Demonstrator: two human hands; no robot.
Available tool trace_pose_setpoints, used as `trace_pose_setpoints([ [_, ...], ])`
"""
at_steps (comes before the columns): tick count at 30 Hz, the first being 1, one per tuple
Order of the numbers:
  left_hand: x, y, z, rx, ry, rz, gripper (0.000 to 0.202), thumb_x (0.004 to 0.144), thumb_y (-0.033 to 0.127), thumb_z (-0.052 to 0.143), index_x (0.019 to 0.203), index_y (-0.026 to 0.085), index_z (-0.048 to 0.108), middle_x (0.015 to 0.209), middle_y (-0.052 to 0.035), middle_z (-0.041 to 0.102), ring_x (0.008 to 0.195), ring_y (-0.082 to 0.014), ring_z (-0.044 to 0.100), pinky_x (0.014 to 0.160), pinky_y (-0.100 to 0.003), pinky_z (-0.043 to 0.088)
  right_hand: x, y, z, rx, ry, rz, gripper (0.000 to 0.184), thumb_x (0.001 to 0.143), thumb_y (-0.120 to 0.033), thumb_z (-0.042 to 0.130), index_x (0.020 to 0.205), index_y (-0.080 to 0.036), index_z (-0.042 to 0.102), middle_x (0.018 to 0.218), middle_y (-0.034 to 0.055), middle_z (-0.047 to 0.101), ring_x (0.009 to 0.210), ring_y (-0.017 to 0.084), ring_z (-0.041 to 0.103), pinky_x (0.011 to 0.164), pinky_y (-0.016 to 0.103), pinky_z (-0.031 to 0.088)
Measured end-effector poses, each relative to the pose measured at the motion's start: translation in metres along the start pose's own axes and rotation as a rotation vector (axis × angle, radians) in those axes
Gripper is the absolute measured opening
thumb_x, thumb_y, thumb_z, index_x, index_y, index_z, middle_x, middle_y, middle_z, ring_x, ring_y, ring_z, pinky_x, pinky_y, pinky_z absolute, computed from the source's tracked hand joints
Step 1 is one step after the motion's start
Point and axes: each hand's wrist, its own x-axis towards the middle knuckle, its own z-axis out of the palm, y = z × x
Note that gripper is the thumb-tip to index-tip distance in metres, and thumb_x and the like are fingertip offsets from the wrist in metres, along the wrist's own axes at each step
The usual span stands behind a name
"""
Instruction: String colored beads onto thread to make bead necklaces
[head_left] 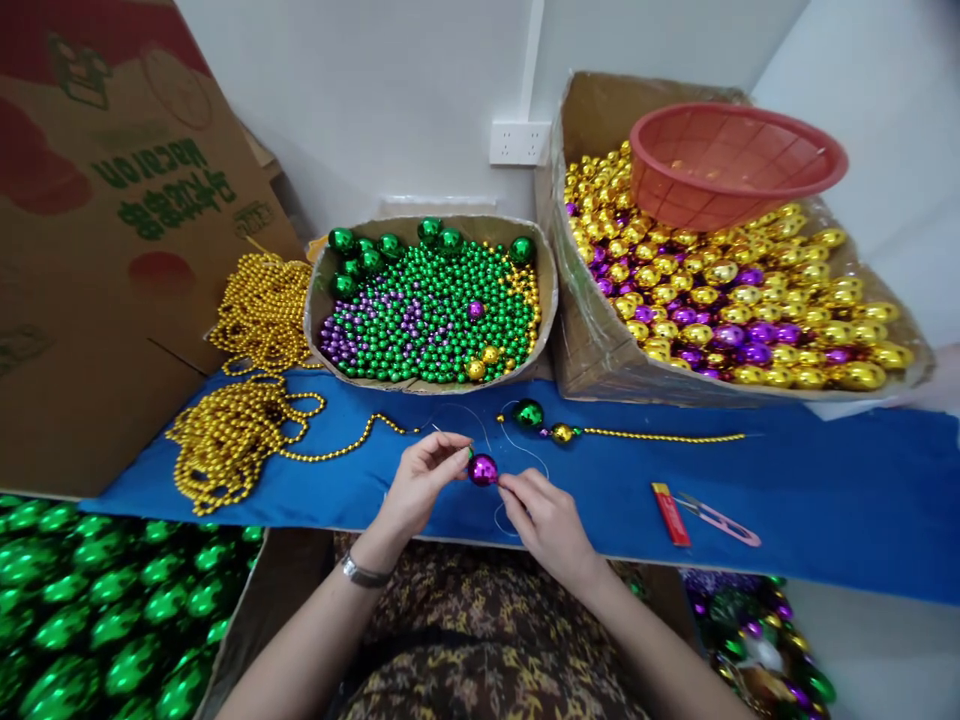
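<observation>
A shiny purple bead hangs between my two hands above the blue cloth. My left hand pinches at the bead's left side, where a bit of a small green bead shows by the fingertips. At the bead's right edge, my right hand has thumb and finger pressed together; what lies between them is mostly hidden. A thin needle pokes up beside my left fingers. Clear thread loops over the cloth, near a strung green ball, gold ball and gold bead strand.
Gold bead chains lie piled at left. Behind are a cut-down box of mixed beads and a larger box holding gold and purple beads plus a red basket. A lighter and pink thread snips rest at right.
</observation>
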Motion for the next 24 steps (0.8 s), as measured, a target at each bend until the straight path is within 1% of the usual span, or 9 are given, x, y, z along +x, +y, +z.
trace_pose_setpoints([
  [8,-0.0008,0.001,0.0021,-0.003,-0.009,-0.004,0.025,0.073,0.032,0.076,0.092,0.017,0.07,0.081,-0.002,0.065,0.068,-0.0093,0.057,0.064,-0.02,0.049,0.0,0.0002,-0.0017,0.005,0.02,-0.004,0.023,0.098,-0.024,0.041,0.101,-0.018,0.063,0.083,0.0058,0.062,0.072,0.016,0.061,0.067,0.026,0.05],
  [11,-0.0005,0.0007,0.0023,-0.007,-0.002,-0.019,0.025,0.074,0.034,0.075,0.093,0.017,0.07,0.082,-0.0027,0.065,0.069,-0.0103,0.057,0.064,-0.02,0.05,0.0001,0.0008,-0.0015,0.003,0.026,-0.007,0.024,0.098,-0.024,0.04,0.101,-0.018,0.063,0.083,0.0058,0.062,0.072,0.015,0.062,0.068,0.026,0.051],
  [14,-0.0001,0.0006,0.0026,-0.019,0.007,-0.041,0.026,0.076,0.037,0.072,0.091,0.017,0.071,0.086,-0.0048,0.066,0.074,-0.0129,0.058,0.065,-0.022,0.051,0.0001,0.0011,-0.0011,-0.005,0.032,-0.005,0.024,0.098,-0.024,0.04,0.101,-0.018,0.063,0.083,0.006,0.063,0.072,0.015,0.062,0.068,0.026,0.051],
  [18,-0.0002,0.0023,0.004,-0.046,0.005,-0.035,0.025,0.077,0.04,0.07,0.088,0.017,0.071,0.09,-0.0061,0.066,0.078,-0.0147,0.059,0.065,-0.023,0.052,0.0004,0.0007,-0.0013,-0.017,0.048,-0.003,0.025,0.098,-0.025,0.04,0.1,-0.019,0.064,0.082,0.0059,0.064,0.072,0.015,0.063,0.068,0.026,0.051],
  [24,-0.0005,0.0052,0.0052,-0.071,0.01,-0.041,0.028,0.077,0.041,0.07,0.088,0.015,0.071,0.092,-0.008,0.066,0.081,-0.0161,0.06,0.065,-0.023,0.052,0.001,0.001,-0.0013,-0.025,0.03,0.003,0.024,0.098,-0.025,0.041,0.099,-0.018,0.064,0.084,0.0061,0.063,0.073,0.016,0.062,0.067,0.027,0.05],
])
